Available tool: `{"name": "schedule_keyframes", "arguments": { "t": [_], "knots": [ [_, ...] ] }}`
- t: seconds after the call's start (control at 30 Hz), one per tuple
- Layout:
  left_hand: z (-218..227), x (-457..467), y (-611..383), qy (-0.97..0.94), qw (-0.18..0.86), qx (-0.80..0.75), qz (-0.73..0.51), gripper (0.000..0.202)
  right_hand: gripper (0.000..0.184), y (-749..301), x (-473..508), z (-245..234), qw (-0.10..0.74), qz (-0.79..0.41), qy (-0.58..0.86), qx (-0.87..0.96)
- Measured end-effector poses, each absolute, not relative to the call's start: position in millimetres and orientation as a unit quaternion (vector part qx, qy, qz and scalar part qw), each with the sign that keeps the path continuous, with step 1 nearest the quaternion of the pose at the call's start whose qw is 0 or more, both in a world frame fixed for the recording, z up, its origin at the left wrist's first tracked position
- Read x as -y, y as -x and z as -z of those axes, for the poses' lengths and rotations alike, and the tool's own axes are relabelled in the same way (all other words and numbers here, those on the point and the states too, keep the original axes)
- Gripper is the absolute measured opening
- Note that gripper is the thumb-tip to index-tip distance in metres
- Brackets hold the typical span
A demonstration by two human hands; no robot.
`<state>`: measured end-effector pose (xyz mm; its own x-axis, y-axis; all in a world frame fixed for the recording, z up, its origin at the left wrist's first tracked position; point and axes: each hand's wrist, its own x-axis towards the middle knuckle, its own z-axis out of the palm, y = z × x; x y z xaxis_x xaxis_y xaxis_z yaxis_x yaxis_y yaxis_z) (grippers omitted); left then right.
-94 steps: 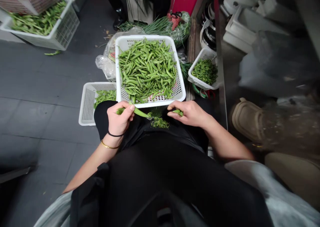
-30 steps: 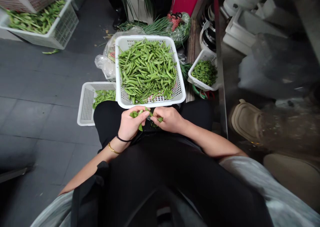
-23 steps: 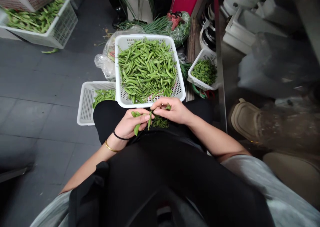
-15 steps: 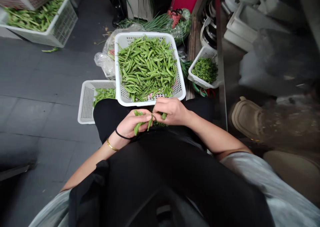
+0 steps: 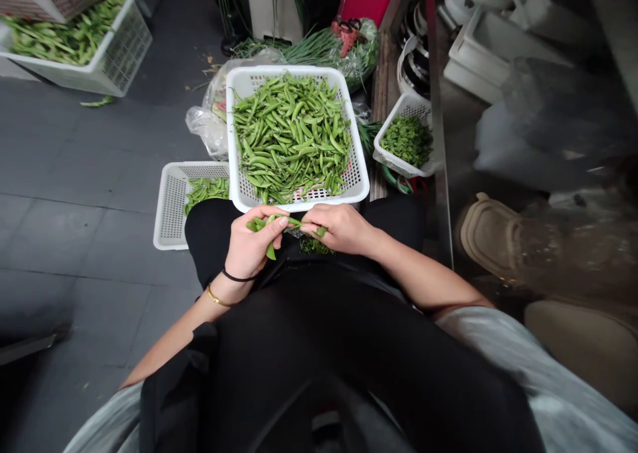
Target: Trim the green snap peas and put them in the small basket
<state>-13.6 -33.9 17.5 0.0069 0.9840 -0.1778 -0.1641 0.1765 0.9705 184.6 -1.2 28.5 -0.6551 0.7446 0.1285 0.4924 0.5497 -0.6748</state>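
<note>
Head camera shows a pea pod (image 5: 292, 221) just below the big basket (image 5: 361, 181), at its near rim. Fingertips of the left hand (image 5: 249, 247) and right hand (image 5: 341, 230) pinch its ends. The left fingers also curl around spare pods (image 5: 256, 224). Trimmings (image 5: 314, 246) lie beneath.

Big basket (image 5: 357, 174) blocks ahead; grey floor (image 5: 74, 174) left seems open.
</note>
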Motion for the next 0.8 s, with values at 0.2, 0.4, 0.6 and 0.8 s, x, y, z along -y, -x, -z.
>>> {"name": "schedule_keyframes", "arguments": {
  "t": [0.2,0.4,0.6,0.8],
  "knots": [
    [-26.5,30.0,21.9,-0.671,0.455,-0.479,-0.335,0.007,0.019,-184.2,-2.6,-24.9,0.192,-0.333,0.269,0.883],
    [-23.0,30.0,11.7,-0.642,0.521,-0.465,-0.316,0.014,0.019,-177.2,0.2,-26.2,0.233,-0.362,0.269,0.862],
    [-11.4,26.9,27.1,-0.424,0.616,-0.472,-0.466,0.021,0.025,-198.2,2.3,-24.6,0.25,-0.379,0.36,0.815],
    [-5.5,16.3,41.1,-0.212,0.734,-0.384,-0.519,0.024,0.051,-218.4,-0.4,-31.9,0.034,-0.374,0.442,0.815]
  ]
}}
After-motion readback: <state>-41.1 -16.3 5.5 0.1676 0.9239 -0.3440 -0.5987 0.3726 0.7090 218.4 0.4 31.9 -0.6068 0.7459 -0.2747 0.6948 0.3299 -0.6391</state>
